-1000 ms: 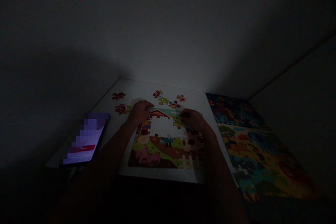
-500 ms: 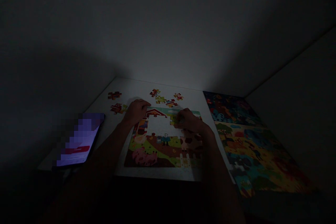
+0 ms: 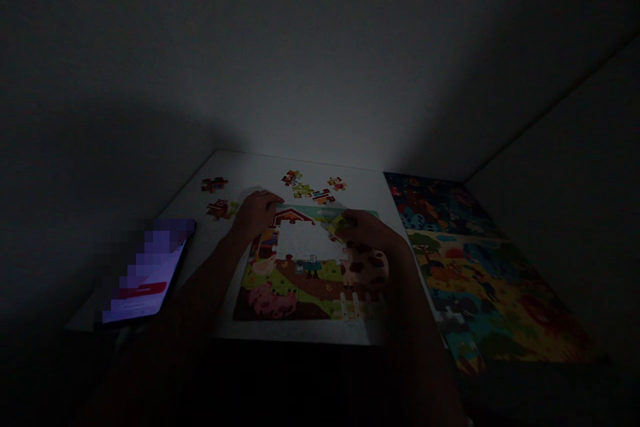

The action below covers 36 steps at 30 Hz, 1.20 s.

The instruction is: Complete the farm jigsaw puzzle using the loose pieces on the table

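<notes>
A farm jigsaw puzzle (image 3: pixel 320 287) with a barn, a cow and a pig lies on the white table, with a gap in its upper middle. My left hand (image 3: pixel 256 215) rests at its upper left corner, fingers stretched along the edge and holding nothing. On the right side of the gap, my right hand (image 3: pixel 369 229) pinches a green puzzle piece (image 3: pixel 339 227). The dim light and the hand hide whether that piece is seated. Beyond the top edge lie several loose puzzle pieces (image 3: pixel 303 189), and two more groups of pieces (image 3: pixel 218 208) sit left of my left hand.
A lit phone (image 3: pixel 143 280) stands tilted at the table's left side. To the right are a dark-blue puzzle (image 3: pixel 440 203) and a yellow animal puzzle (image 3: pixel 480 273). A pale wall (image 3: pixel 310 80) rises behind the white table (image 3: pixel 300 331).
My right hand has turned and flattened slightly over the green piece, which shows a little differently. My left hand stays at the corner. The whole view has shifted slightly.
</notes>
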Tool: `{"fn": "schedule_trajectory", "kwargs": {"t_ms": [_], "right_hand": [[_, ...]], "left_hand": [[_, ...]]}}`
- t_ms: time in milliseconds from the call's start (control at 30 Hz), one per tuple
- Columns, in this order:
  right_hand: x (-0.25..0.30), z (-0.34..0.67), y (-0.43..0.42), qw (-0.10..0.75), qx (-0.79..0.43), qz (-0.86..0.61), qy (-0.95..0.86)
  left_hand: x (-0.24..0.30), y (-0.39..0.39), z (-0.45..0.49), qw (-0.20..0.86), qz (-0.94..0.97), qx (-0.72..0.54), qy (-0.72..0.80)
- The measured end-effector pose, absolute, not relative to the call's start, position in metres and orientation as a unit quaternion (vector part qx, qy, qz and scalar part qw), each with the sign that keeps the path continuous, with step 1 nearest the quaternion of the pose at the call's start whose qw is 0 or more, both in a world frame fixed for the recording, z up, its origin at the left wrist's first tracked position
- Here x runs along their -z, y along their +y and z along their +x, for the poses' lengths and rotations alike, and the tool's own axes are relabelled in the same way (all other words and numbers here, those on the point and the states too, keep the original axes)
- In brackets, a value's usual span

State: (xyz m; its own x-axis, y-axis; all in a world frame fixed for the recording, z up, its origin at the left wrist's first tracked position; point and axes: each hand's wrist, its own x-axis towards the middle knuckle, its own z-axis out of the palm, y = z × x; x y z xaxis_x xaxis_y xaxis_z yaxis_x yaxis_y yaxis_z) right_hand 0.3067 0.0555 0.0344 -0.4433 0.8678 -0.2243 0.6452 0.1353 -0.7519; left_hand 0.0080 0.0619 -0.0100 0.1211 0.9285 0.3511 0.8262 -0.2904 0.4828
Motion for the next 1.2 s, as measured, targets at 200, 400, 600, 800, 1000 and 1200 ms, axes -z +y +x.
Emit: {"fn": "schedule_trajectory", "kwargs": {"t_ms": [200,400,600,800,1000,1200], "right_hand": [[-0.036,0.316,0.064,0.286,-0.355,-0.57,-0.684],[-0.032,0.308,0.063,0.303,-0.396,-0.563,-0.659],[-0.024,0.308,0.067,0.268,-0.418,-0.584,-0.642],[-0.02,0.308,0.067,0.249,-0.464,-0.55,-0.648],[-0.018,0.306,0.067,0.223,-0.395,-0.547,-0.703],[-0.023,0.307,0.064,0.194,-0.368,-0.552,-0.723]], "left_hand": [[0.01,0.063,0.008,0.084,0.744,-0.301,0.59],[0.01,0.062,0.008,0.083,0.745,-0.302,0.589],[0.011,0.062,0.008,0.086,0.744,-0.307,0.587],[0.012,0.062,0.007,0.087,0.745,-0.31,0.584],[0.011,0.063,0.008,0.085,0.745,-0.305,0.587],[0.011,0.063,0.008,0.085,0.744,-0.304,0.589]]}}
